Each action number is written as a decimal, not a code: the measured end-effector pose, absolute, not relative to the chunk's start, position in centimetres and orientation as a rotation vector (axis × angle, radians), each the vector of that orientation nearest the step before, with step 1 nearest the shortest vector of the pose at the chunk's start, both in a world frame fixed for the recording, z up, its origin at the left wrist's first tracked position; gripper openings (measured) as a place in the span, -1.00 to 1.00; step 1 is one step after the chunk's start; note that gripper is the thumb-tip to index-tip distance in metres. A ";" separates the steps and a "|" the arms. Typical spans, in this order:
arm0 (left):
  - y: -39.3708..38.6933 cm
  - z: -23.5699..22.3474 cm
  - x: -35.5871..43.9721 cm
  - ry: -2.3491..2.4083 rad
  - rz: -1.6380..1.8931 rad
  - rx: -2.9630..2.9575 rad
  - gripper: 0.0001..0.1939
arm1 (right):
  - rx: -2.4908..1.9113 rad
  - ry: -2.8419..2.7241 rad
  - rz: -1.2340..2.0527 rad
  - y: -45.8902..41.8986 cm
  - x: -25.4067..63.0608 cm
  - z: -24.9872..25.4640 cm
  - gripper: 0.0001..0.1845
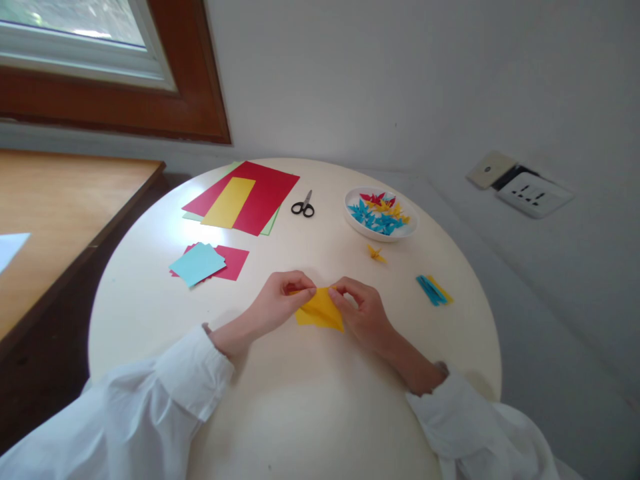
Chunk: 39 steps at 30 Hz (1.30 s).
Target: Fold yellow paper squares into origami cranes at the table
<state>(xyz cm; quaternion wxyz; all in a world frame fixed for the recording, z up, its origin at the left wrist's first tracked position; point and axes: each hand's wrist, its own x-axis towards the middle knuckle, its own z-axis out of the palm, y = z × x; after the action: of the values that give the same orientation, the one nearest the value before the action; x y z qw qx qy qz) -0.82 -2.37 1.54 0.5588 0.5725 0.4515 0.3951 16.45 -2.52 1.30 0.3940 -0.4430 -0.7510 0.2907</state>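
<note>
A folded piece of yellow paper (321, 312) lies on the round cream table (300, 400) between my two hands. My left hand (280, 300) pinches its upper left corner with the fingers closed. My right hand (361, 310) pinches its upper right edge, fingers curled onto the paper. Both wrists rest on the table, in white sleeves.
Beyond the hands lie a blue square on red squares (197, 263), red, yellow and green sheets (245, 197), black scissors (303, 205), a white dish (357, 223) of small folded paper figures, one yellow folded figure (376, 253), and blue and yellow strips (434, 290). A wooden desk (55, 213) stands left.
</note>
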 end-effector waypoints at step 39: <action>-2.2 2.2 -0.8 1.091 0.912 1.327 -0.92 | -1.165 -1.730 0.727 -2.4 17.3 1.6 -0.79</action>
<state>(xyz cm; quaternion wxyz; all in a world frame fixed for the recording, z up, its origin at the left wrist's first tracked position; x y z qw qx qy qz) -0.77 -2.25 2.17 0.5634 0.5637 0.4635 0.3873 17.33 -2.35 1.57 0.4497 -0.4710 -0.6998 0.2938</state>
